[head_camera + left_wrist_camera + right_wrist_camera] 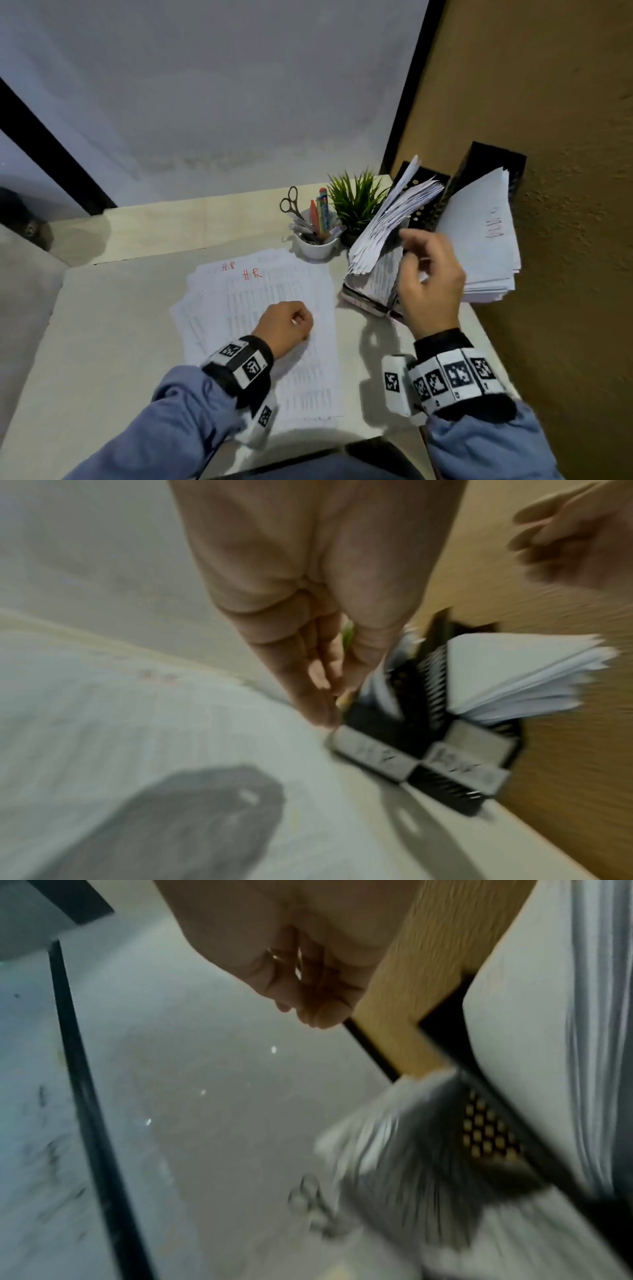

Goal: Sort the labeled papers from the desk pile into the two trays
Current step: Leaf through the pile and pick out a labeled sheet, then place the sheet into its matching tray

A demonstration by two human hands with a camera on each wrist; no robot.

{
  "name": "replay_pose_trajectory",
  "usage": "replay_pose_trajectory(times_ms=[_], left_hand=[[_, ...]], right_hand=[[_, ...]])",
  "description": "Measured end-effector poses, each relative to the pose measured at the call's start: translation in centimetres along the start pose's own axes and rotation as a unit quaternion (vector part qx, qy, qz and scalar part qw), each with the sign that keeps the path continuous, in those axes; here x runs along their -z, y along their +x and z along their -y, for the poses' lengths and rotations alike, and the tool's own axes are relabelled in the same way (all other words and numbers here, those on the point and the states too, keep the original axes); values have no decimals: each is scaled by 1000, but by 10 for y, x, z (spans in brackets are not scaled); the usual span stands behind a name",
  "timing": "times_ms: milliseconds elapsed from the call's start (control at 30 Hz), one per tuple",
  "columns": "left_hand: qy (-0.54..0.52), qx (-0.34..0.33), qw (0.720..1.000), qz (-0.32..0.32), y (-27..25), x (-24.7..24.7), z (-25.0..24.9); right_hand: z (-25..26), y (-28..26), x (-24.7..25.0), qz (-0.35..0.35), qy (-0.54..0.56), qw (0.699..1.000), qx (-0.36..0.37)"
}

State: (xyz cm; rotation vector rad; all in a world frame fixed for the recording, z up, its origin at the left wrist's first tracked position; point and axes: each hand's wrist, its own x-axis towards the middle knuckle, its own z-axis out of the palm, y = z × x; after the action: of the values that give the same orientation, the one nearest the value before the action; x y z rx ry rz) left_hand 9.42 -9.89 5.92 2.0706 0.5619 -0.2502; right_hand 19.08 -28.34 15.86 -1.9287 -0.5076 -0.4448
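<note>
On desk pile [274,281]: left grip [284,325] rests, cannot tell if clamped | right grip [431,284] apart, empty, by left tray [424,212] front edge.

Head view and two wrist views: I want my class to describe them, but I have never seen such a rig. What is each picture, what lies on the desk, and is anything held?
No machine here: a person wears one camera on the head and one on each wrist. The sharp picture looks down from the head; the two blurred ones look along each hand. On the desk lies a pile of papers marked H.R in red; the left hand rests on it, and whether it pinches a sheet I cannot tell. The right hand hovers empty, fingers loose, by two black trays filled with paper stacks. A white cup of pens and scissors and a small plant stand behind.
</note>
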Motion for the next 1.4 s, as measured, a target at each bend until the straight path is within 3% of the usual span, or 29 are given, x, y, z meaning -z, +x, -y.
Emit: replay_pose_trajectory(times_ms=[67,133,233,333,567,733,833,933,1033,1133,1233,1400], left_hand=[[49,86,993,-70,0,12,47],[84,176,974,-119,-1,19,84],[94,286,938,-173,-12,23,113],[55,306,926,-216,-20,17,128],[-54,263,930,-251,-24,16,132],[-89,182,937,-283,-34,22,134],[-58,142,945,-291,-40,27,138],[-123,108,933,-322,-44,30,138],[-185,119,924,-311,-46,33,133],[-289,131,912,-260,-42,36,134],[-361,157,891,-225,-39,35,133],[-358,205,875,-254,-28,36,139]], right_hand=[[-5,-29,-37,100,12,995,-29],[-22,-59,-71,195,3,975,-107],[-53,-95,-109,309,-41,908,-279],[-67,-118,-129,358,-91,848,-379],[-66,-136,-148,371,-151,835,-377],[-63,-134,-140,359,-114,821,-429],[-61,-129,-138,356,-97,812,-453],[-66,-132,-138,340,-59,811,-473],[-61,-131,-135,269,66,809,-518],[-60,-123,-128,201,176,795,-545],[-74,-122,-128,193,181,792,-551],[-65,-114,-116,200,192,792,-543]])
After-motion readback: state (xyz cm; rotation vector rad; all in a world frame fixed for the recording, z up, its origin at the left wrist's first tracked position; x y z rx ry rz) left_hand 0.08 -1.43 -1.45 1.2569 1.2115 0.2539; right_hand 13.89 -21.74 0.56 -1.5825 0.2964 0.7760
